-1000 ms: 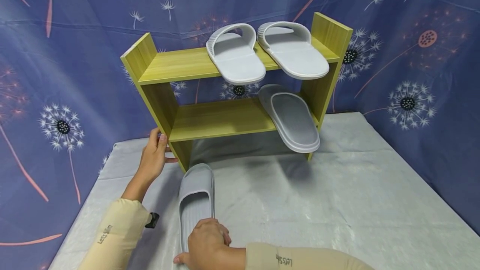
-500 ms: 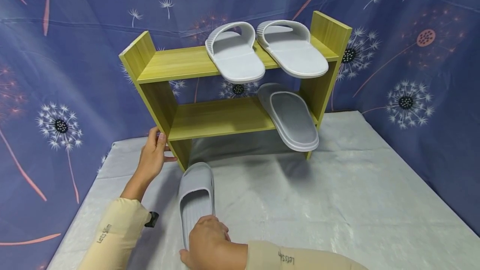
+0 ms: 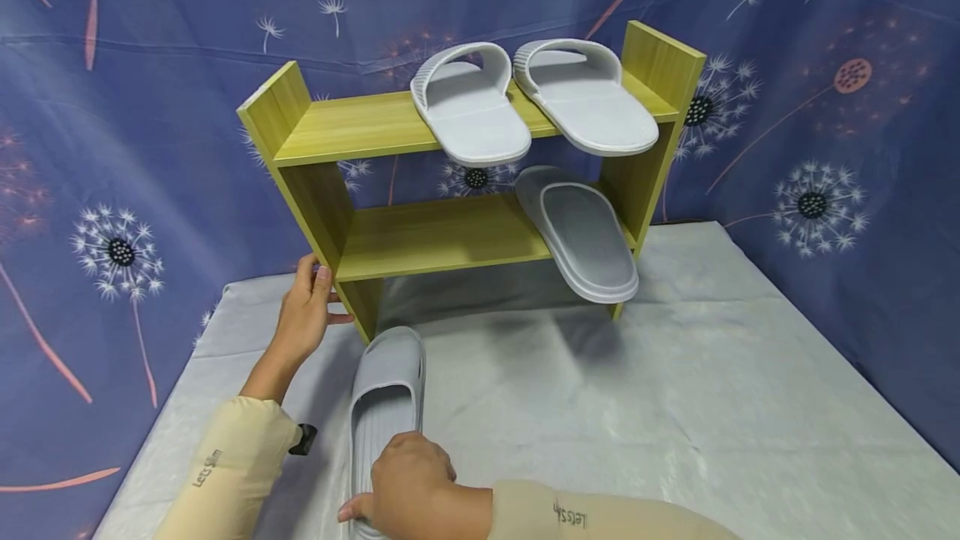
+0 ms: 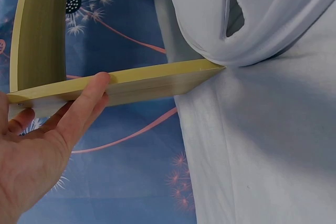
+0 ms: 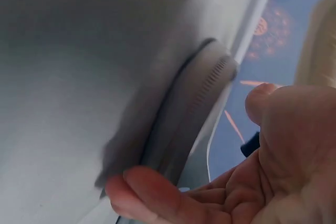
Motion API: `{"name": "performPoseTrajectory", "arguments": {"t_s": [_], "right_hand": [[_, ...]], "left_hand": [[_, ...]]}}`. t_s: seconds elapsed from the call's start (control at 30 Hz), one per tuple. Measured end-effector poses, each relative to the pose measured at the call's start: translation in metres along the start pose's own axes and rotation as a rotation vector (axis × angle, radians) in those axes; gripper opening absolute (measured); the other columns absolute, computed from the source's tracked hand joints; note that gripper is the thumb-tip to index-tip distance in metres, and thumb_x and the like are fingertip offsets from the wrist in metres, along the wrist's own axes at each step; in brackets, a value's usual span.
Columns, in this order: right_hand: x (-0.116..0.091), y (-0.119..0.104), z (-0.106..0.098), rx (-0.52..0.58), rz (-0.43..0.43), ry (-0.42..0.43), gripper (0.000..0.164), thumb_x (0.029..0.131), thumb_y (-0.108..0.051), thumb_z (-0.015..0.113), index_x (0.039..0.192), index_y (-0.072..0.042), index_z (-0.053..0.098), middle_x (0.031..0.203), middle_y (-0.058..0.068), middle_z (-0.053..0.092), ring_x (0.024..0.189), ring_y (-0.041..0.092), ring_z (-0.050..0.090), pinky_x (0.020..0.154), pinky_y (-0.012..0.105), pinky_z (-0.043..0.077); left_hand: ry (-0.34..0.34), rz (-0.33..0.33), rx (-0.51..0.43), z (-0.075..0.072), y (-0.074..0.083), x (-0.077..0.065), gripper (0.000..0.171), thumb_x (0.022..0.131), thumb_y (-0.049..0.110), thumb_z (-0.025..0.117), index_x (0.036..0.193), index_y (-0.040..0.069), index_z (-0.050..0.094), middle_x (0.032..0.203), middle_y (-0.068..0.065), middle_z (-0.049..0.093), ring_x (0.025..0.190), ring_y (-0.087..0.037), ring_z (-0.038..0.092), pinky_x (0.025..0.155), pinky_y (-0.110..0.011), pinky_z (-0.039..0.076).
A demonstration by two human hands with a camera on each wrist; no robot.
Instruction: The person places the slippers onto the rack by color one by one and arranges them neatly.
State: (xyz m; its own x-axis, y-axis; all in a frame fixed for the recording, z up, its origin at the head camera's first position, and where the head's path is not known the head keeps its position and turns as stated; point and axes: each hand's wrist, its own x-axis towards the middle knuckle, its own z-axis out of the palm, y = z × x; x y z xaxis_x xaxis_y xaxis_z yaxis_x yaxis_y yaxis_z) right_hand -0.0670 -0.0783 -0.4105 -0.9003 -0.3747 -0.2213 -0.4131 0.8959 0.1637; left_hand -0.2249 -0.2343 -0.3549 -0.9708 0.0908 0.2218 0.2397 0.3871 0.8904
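A yellow wood-grain shoe rack (image 3: 420, 236) stands at the back in the head view. My left hand (image 3: 303, 315) rests on its left side panel (image 4: 147, 80), fingers laid against the outer face and one fingertip (image 4: 101, 82) on the front edge. Below it a grey slipper (image 3: 386, 423) lies toe toward the rack; in the left wrist view its toe (image 4: 205, 19) overlaps the panel's lower corner. My right hand (image 3: 412, 482) is over the heel end, hiding part of it. The right wrist view shows my thumb (image 5: 262, 100) spread away, fingertips right at the slipper's side (image 5: 194, 103).
Two white slippers, left (image 3: 480, 123) and right (image 3: 592, 107), sit on the top shelf (image 3: 360, 123). Another grey slipper (image 3: 588, 236) juts from the lower shelf's right end. Whitish cloth (image 3: 712, 373) covers the table; a patterned blue curtain (image 3: 187, 107) hangs behind.
The slipper under my right hand has shifted slightly left along with that hand, and my thumb now reaches further left. My left hand has stayed on the rack.
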Motion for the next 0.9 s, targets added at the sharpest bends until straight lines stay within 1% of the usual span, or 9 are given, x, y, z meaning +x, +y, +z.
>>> {"name": "performPoseTrajectory", "arguments": {"t_s": [0.07,0.13,0.27,0.33,0.4,0.53,0.67,0.77,0.9], "right_hand": [[0.0,-0.004,0.001,-0.048,0.005,0.0,0.096,0.068,-0.091,0.026,0.102,-0.015,0.074,0.097,0.012,0.064,0.063,0.028,0.054,0.04,0.039,0.048],[0.0,-0.007,0.002,-0.111,0.002,0.008,0.098,0.066,-0.092,0.024,0.1,-0.015,0.074,0.095,0.015,0.063,0.058,0.031,0.052,0.038,0.041,0.046],[0.0,-0.013,0.005,-0.243,0.001,0.042,0.108,0.065,-0.094,0.017,0.096,-0.008,0.073,0.087,0.022,0.062,0.051,0.038,0.053,0.038,0.042,0.046],[0.0,-0.015,0.006,-0.286,0.008,0.053,0.113,0.063,-0.095,0.015,0.096,-0.004,0.073,0.084,0.025,0.061,0.05,0.041,0.054,0.039,0.043,0.046],[0.0,-0.016,0.006,-0.293,0.017,0.052,0.115,0.062,-0.096,0.014,0.096,-0.003,0.072,0.083,0.027,0.061,0.052,0.043,0.054,0.04,0.044,0.047],[0.001,-0.019,0.006,-0.276,0.037,0.052,0.116,0.062,-0.097,0.017,0.102,-0.004,0.071,0.085,0.027,0.063,0.054,0.043,0.056,0.04,0.045,0.047],[0.0,-0.02,0.006,-0.265,0.047,0.055,0.11,0.07,-0.094,0.021,0.109,-0.004,0.069,0.083,0.026,0.064,0.054,0.041,0.057,0.04,0.043,0.047],[-0.001,-0.02,0.006,-0.256,0.048,0.054,0.104,0.076,-0.09,0.025,0.112,-0.001,0.066,0.08,0.029,0.063,0.055,0.041,0.057,0.039,0.041,0.047],[-0.002,-0.016,0.005,-0.233,0.033,0.048,0.1,0.08,-0.086,0.028,0.113,0.001,0.064,0.079,0.028,0.063,0.053,0.037,0.055,0.041,0.04,0.046]], "left_hand": [[0.002,0.002,0.003,0.0,0.001,0.0,0.053,0.103,0.044,0.025,0.146,0.013,0.024,0.124,-0.025,0.042,0.109,-0.048,0.056,0.071,-0.047,0.061],[0.002,0.0,0.001,0.0,0.001,0.0,0.053,0.103,0.045,0.026,0.146,0.013,0.025,0.123,-0.025,0.042,0.109,-0.047,0.056,0.071,-0.047,0.061],[0.002,-0.002,-0.011,0.0,0.001,0.0,0.052,0.103,0.044,0.026,0.145,0.013,0.025,0.122,-0.025,0.042,0.109,-0.047,0.056,0.071,-0.046,0.061],[0.004,-0.001,-0.01,0.0,0.0,0.001,0.052,0.103,0.044,0.026,0.145,0.013,0.025,0.121,-0.025,0.042,0.108,-0.048,0.056,0.07,-0.046,0.061],[0.006,-0.001,-0.009,0.001,0.0,0.001,0.052,0.103,0.044,0.026,0.145,0.013,0.026,0.121,-0.025,0.042,0.108,-0.048,0.056,0.07,-0.045,0.061],[0.011,0.001,-0.013,0.0,0.0,0.001,0.051,0.104,0.042,0.026,0.145,0.012,0.026,0.122,-0.026,0.043,0.107,-0.048,0.057,0.07,-0.047,0.061],[0.012,0.002,-0.022,0.001,-0.001,0.001,0.05,0.104,0.04,0.026,0.145,0.011,0.026,0.123,-0.026,0.043,0.106,-0.049,0.057,0.07,-0.049,0.061],[0.013,0.002,-0.026,0.002,-0.001,0.0,0.05,0.104,0.04,0.026,0.145,0.01,0.026,0.122,-0.027,0.043,0.106,-0.05,0.056,0.07,-0.051,0.06],[0.014,0.0,-0.022,0.001,0.0,0.001,0.05,0.104,0.04,0.026,0.144,0.01,0.026,0.121,-0.027,0.043,0.106,-0.05,0.056,0.07,-0.05,0.06]]}}
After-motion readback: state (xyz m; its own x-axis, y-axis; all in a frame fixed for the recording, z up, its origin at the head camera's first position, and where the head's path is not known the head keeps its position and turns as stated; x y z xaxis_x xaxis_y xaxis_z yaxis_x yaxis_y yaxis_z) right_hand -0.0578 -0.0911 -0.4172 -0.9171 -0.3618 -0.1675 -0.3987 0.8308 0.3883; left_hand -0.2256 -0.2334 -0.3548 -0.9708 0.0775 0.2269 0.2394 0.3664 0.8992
